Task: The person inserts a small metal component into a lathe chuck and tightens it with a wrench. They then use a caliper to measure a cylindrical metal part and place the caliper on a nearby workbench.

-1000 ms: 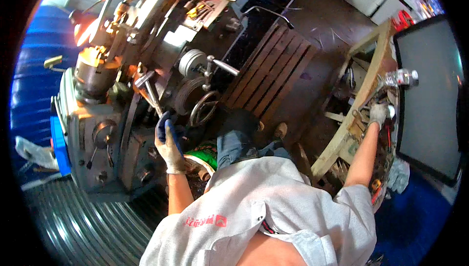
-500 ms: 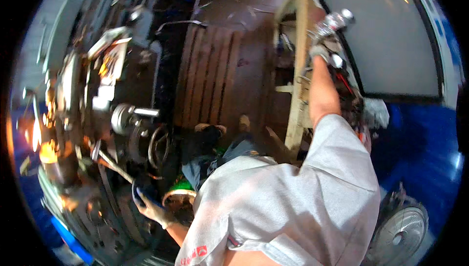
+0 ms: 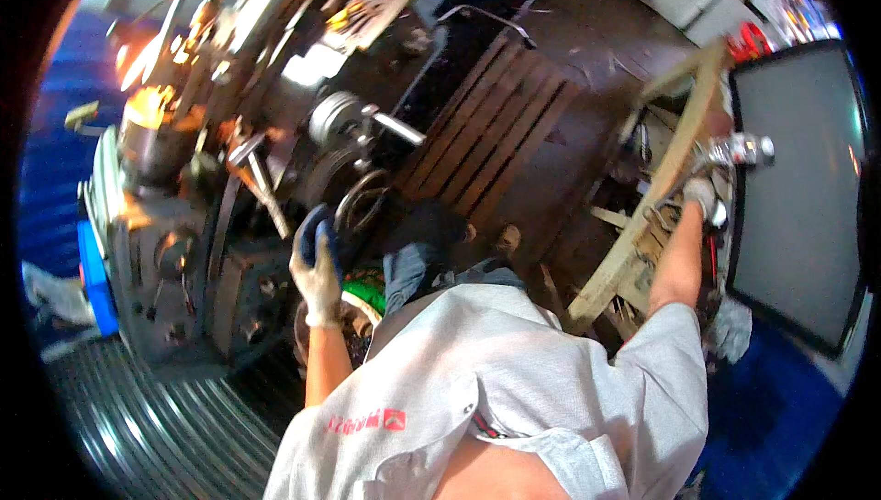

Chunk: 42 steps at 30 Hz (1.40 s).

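My left hand (image 3: 317, 271), in a white glove with a blue palm, is raised beside the end of a metal lever handle (image 3: 263, 190) on a lathe. Its fingers are apart and nothing shows between them. My right arm stretches to a cluttered wooden bench (image 3: 617, 266). There my right hand (image 3: 701, 195), also in a white glove, is down among small items close to a clear plastic bottle (image 3: 737, 150). Its fingers are hidden, so any grip cannot be made out. The lathe chuck (image 3: 151, 147) is under a warm lamp, left of the lever.
A handwheel (image 3: 362, 202) and a round dial with a bar handle (image 3: 338, 119) jut from the lathe. Wooden slats (image 3: 491, 124) cover part of the floor. Beyond the bench is a large dark-framed grey panel (image 3: 797, 188). A green-edged container (image 3: 364, 294) sits by my left leg.
The view has turned, shifting the scene around. My left hand has risen from low beside the lever's end and its fingers now point up. My right hand remains at the bench by the bottle.
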{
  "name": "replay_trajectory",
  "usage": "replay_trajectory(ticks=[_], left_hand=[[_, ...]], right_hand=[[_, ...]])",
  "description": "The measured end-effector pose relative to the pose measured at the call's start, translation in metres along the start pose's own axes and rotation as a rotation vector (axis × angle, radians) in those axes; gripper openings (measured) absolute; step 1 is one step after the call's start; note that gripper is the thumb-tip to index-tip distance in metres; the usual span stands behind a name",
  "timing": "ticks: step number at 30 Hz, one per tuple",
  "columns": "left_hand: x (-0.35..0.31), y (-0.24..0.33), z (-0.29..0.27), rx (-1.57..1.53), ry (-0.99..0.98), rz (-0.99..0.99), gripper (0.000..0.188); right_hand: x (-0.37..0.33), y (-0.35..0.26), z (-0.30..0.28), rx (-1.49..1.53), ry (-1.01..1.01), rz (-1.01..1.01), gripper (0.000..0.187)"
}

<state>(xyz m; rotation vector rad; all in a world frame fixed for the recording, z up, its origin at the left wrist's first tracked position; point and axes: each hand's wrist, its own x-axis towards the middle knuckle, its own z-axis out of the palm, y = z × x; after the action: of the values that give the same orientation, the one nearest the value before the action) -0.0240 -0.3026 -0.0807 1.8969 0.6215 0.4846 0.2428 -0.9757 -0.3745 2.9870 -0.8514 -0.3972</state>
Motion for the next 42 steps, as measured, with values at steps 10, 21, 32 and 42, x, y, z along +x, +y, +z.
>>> replay_trajectory(ticks=[10,21,32,42], left_hand=[[0.068,0.023,0.0,0.077,-0.081,0.137,0.032],[0.186,0.049,0.047,0.022,-0.305,0.178,0.039],[0.208,0.042,0.047,-0.931,-0.171,-0.501,0.048],[0.237,0.036,0.053,-0.647,-0.009,-0.602,0.035]], right_hand=[[-0.106,-0.196,-0.099,0.628,-0.011,-0.518,0.038],[-0.241,-0.631,-0.256,0.576,0.24,-1.314,0.071],[-0.326,-0.579,-0.298,0.855,-0.628,-1.513,0.06],[-0.287,-0.6,-0.282,0.527,-0.658,-1.322,0.086]])
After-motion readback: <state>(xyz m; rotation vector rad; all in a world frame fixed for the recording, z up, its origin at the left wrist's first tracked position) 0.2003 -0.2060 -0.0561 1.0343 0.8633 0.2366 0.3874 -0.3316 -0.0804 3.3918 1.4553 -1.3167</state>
